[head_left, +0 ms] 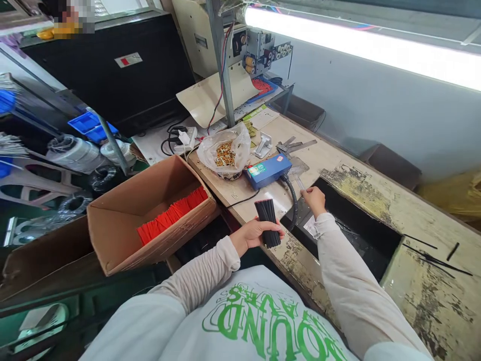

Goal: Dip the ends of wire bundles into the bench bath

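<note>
My left hand (252,234) is wrapped round a bundle of short black wires (267,220), held upright with reddish tips at the top. Over the table my right hand (314,200) is closed in a pinch, its fingertips on the end of a thin clear strip (298,181). Between and beyond the hands sits a blue box-shaped device (268,170), with a black ribbed hose (292,200) curving down from its right end. Behind the left hand, a plastic-lined bowl (240,145) contains many small brass-coloured terminals (225,154).
At left, a cardboard box (124,225) holds red wires (173,213). A dark recess (361,235) is cut into the worn table (424,296), with loose black wires (432,260) to its right. A metal post (224,75) rises near a machine (259,50). A tube lamp (356,45) hangs above.
</note>
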